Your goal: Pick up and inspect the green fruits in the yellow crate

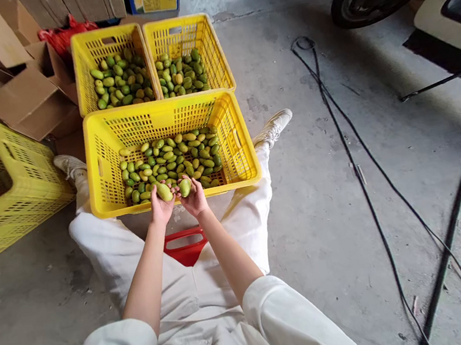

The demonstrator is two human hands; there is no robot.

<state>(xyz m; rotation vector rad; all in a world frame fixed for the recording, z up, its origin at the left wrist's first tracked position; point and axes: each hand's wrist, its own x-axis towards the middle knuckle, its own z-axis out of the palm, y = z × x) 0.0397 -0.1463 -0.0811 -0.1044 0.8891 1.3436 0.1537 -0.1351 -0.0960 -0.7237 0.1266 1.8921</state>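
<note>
Over the near rim of the large yellow crate (165, 108), my two hands are side by side. My left hand (160, 207) is closed around a yellow-green mango (165, 192), which rests up in the fingers. In my right hand (195, 200) lies a greener mango (185, 188), also gripped. Fingertips of both hands nearly meet between the two fruits. Many loose green and yellowish mangoes (170, 158) cover the floor of this crate, just beyond my hands.
Two smaller yellow crates (104, 35) (186, 21) with more mangoes stand behind. At left are another yellow crate (32, 189) and cardboard boxes (28, 101). A red stool (187, 254) is beneath me. Black cables (364, 184) cross the concrete floor near a parked vehicle (447, 9).
</note>
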